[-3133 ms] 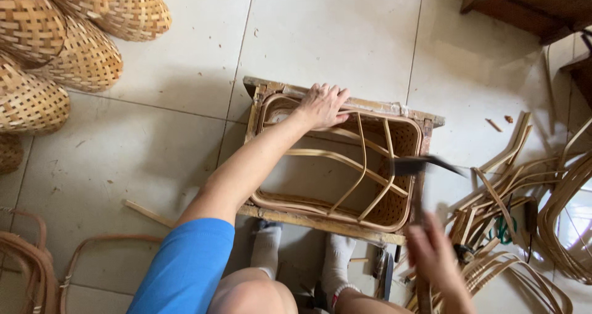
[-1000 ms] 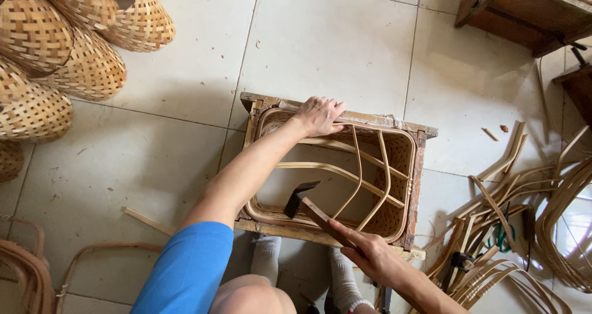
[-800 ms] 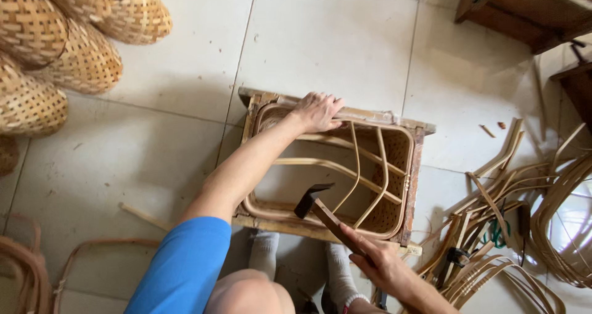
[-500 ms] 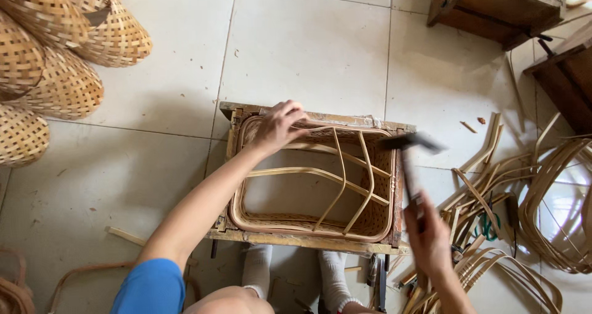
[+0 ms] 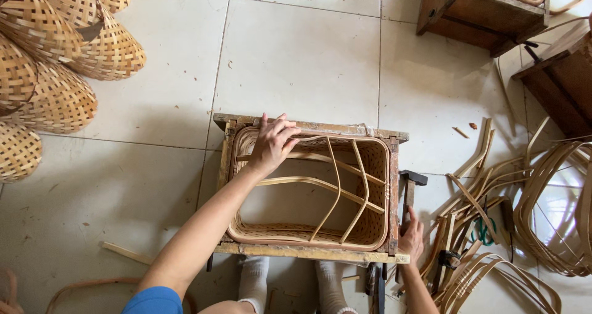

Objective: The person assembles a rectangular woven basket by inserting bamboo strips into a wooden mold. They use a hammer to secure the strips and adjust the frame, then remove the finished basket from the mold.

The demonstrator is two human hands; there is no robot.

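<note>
Left hand (image 5: 271, 144) lying open on basket (image 5: 308, 194) rim, right hand (image 5: 411, 239) gripping hammer (image 5: 409, 187) beside wooden frame (image 5: 308, 251)

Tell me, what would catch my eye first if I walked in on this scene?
Most likely the half-woven rectangular basket sitting inside a wooden frame at the centre of the tiled floor, with the left hand resting on its far rim. Just right of the frame, the right hand holds a hammer low against the floor. A stack of finished woven baskets fills the top left, and loose cane strips sprawl on the right.
</note>
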